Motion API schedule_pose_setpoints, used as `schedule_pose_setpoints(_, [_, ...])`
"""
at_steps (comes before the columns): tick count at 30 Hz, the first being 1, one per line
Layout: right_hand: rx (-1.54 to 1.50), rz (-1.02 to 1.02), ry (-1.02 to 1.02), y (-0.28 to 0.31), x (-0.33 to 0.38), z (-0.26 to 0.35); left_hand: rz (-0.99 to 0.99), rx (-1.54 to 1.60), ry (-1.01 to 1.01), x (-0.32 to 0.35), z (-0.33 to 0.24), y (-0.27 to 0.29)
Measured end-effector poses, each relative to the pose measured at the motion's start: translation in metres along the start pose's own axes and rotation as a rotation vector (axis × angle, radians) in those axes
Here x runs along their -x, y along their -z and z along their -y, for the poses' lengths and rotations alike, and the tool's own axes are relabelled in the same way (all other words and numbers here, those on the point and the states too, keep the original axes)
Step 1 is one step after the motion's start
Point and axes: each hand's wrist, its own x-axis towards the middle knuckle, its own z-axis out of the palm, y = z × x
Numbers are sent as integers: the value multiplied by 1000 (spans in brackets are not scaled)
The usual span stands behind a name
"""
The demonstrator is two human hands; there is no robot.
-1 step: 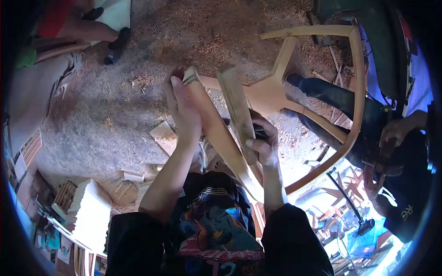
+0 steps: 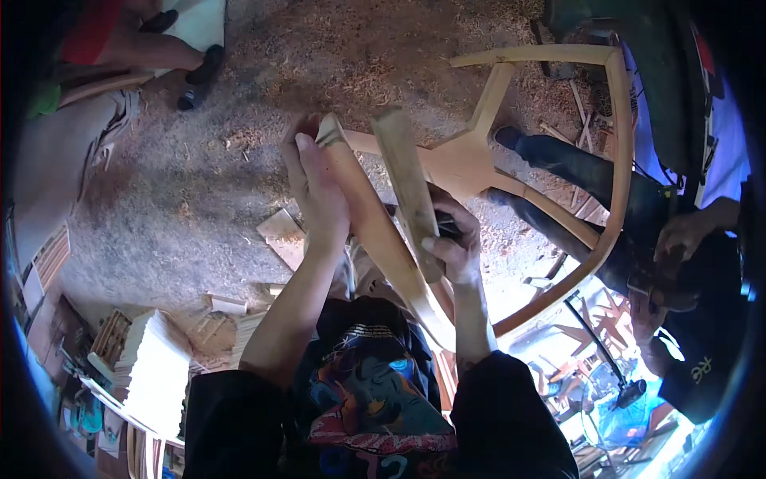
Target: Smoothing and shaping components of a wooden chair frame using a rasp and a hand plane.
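Note:
A rounded wooden frame (image 2: 621,160) with flat spokes joining at a centre plate (image 2: 459,164) is tilted up in front of my body. My left hand (image 2: 319,191) is closed around the far end of its near rail (image 2: 383,239), thumb along the top. A straight wooden block (image 2: 405,180) is in my right hand (image 2: 455,239), thumb on its near end and fingers behind it. The block stands just right of the near rail; I cannot tell whether they touch. Something dark between the block and my right palm is too hidden to name.
A person in dark clothes sits at the right, hands (image 2: 678,255) together, legs (image 2: 574,168) reaching under the frame. Another person's legs (image 2: 152,56) show at upper left. Wood shavings cover the floor (image 2: 199,160). Stacked pale wood pieces (image 2: 155,367) stand lower left; wooden parts (image 2: 606,319) lie lower right.
The block in my right hand has shifted very slightly up and to the left. My left hand stays in place on the rail.

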Motion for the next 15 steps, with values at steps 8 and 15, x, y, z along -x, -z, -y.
schedule_pose_setpoints(8, [213, -21, 24, -31, -20, 6, -27, 107, 42, -6, 2, 0])
schedule_pose_setpoints(15, [440, 14, 45, -55, -89, 18, -4, 180, 46, -7, -1, -1])
